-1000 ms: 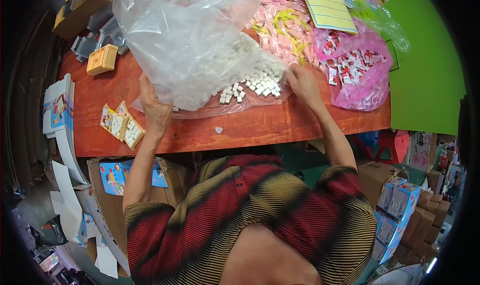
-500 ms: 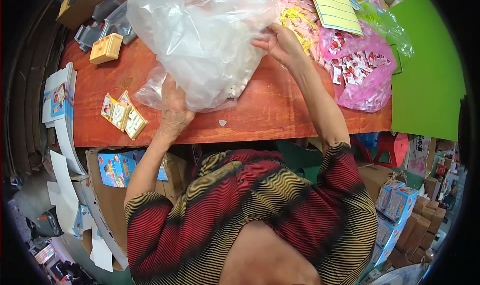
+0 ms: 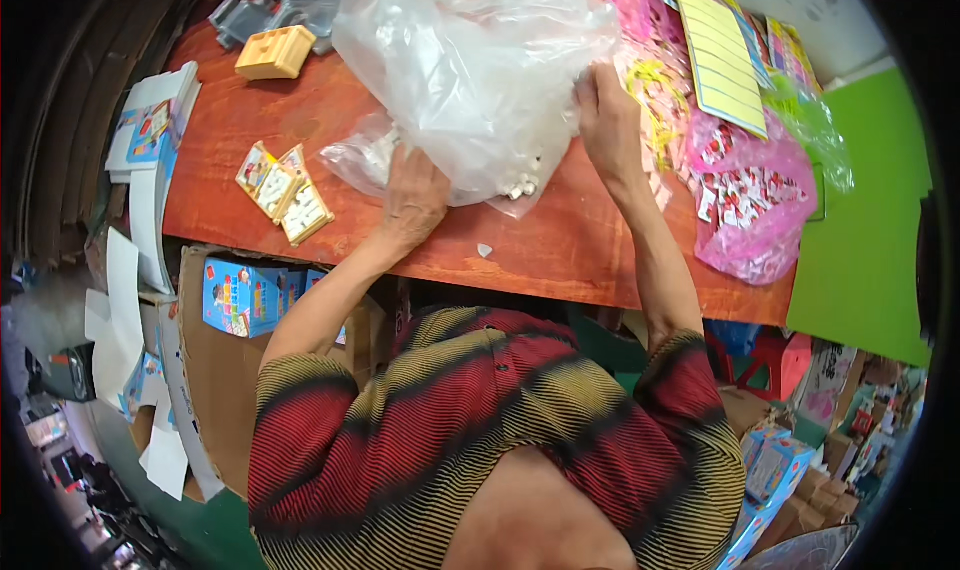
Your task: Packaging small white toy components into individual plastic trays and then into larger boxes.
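Observation:
A large clear plastic bag (image 3: 470, 80) with small white pieces (image 3: 520, 185) in its lower part lies on the red wooden table (image 3: 400, 255). At its right side my right hand (image 3: 610, 120) is closed on the plastic, its fingers curled. My left hand (image 3: 415, 195) grips the bag's lower left part, fingertips partly hidden by the film. Left of that hand lies a pair of small yellowish trays (image 3: 285, 195) filled with white pieces. One small whitish piece (image 3: 485, 251) sits alone near the table's front edge.
A yellow plastic case (image 3: 275, 53) and grey clear plastic parts (image 3: 300, 10) are at the back left. To the right are a pink bag (image 3: 755, 210) of small red-and-white packets, yellow lined card (image 3: 720, 60) and a green board (image 3: 870, 220). Blue boxes (image 3: 240, 295) sit in a carton below.
The view has shifted, so the table sits farther right. My right hand has gone from loosely spread fingers to curled ones at the bag's side. White pieces show more at the lower edge.

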`<state>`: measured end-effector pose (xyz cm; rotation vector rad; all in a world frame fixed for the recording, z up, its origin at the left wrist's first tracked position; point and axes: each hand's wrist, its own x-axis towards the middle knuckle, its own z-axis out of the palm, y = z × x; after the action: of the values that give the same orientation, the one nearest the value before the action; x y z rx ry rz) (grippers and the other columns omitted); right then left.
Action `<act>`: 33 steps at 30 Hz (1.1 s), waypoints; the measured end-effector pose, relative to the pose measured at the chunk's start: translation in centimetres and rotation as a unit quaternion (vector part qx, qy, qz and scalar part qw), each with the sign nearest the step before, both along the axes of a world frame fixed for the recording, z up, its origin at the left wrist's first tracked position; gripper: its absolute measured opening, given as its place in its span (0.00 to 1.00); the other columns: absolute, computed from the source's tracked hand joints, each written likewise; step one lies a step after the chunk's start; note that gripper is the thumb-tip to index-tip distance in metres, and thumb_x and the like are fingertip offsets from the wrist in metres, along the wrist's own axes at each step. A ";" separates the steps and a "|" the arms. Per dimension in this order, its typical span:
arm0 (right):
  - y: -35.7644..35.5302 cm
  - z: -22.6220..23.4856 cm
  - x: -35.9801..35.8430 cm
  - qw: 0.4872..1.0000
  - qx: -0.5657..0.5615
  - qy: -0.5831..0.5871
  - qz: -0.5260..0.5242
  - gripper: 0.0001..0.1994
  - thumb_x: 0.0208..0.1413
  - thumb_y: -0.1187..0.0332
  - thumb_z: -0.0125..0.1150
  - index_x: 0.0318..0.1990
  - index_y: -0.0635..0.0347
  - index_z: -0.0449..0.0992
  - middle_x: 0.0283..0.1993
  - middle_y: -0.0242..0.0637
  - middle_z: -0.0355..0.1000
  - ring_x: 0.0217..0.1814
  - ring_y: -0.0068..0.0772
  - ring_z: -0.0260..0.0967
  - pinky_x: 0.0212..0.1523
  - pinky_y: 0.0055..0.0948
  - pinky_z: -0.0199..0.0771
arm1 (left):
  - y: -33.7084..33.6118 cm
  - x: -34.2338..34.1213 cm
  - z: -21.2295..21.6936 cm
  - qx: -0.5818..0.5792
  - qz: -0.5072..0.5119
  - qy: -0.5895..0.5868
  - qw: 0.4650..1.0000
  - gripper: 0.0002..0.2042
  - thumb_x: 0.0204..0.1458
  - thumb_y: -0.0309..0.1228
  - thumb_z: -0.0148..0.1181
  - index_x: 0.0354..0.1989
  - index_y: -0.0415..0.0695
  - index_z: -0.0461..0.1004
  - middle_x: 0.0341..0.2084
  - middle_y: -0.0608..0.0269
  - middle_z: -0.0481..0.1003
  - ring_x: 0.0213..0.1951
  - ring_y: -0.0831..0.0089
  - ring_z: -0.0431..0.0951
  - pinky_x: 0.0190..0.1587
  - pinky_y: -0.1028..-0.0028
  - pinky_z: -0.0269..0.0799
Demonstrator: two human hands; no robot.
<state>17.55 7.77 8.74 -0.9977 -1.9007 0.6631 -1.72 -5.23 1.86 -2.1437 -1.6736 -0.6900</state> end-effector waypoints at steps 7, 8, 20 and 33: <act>-2.3 1.4 -2.3 0.960 0.151 -0.120 0.203 0.20 0.42 0.74 0.55 0.46 0.59 0.63 0.36 0.43 0.66 0.39 0.41 0.63 0.39 0.30 0.63 | 2.9 -0.1 3.5 -0.021 -0.048 -0.087 0.995 0.04 0.28 0.19 0.48 0.17 0.37 0.67 0.16 0.54 0.66 0.23 0.58 0.68 0.28 0.65 0.64; -2.2 0.9 -3.0 0.958 0.155 -0.117 0.209 0.20 0.42 0.74 0.55 0.46 0.59 0.63 0.36 0.43 0.66 0.39 0.41 0.63 0.39 0.30 0.63 | 3.5 -0.1 4.3 -0.026 -0.042 -0.131 0.990 0.04 0.28 0.19 0.48 0.16 0.37 0.66 0.17 0.53 0.66 0.22 0.57 0.68 0.25 0.65 0.64; 3.8 -1.9 -4.8 0.967 0.037 -0.174 0.181 0.11 0.40 0.78 0.48 0.35 0.62 0.67 0.22 0.43 0.66 0.25 0.33 0.63 0.29 0.27 0.62 | 3.7 -1.5 6.8 -0.022 -0.011 -0.099 0.995 0.33 0.33 0.32 0.62 0.51 0.45 0.54 0.46 0.46 0.60 0.49 0.51 0.59 0.43 0.57 0.58; 3.7 -0.9 -4.1 0.992 0.008 -0.044 0.114 0.09 0.41 0.77 0.47 0.33 0.63 0.67 0.21 0.38 0.65 0.24 0.32 0.62 0.27 0.25 0.62 | -4.3 -3.7 0.0 -0.126 0.164 -0.195 0.959 0.18 0.36 0.23 0.54 0.40 0.42 0.63 0.34 0.48 0.67 0.39 0.53 0.66 0.39 0.61 0.61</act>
<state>13.42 11.47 7.81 -0.8170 -2.1154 0.7432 -5.43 -9.56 1.90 -1.8953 -2.3718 -0.8788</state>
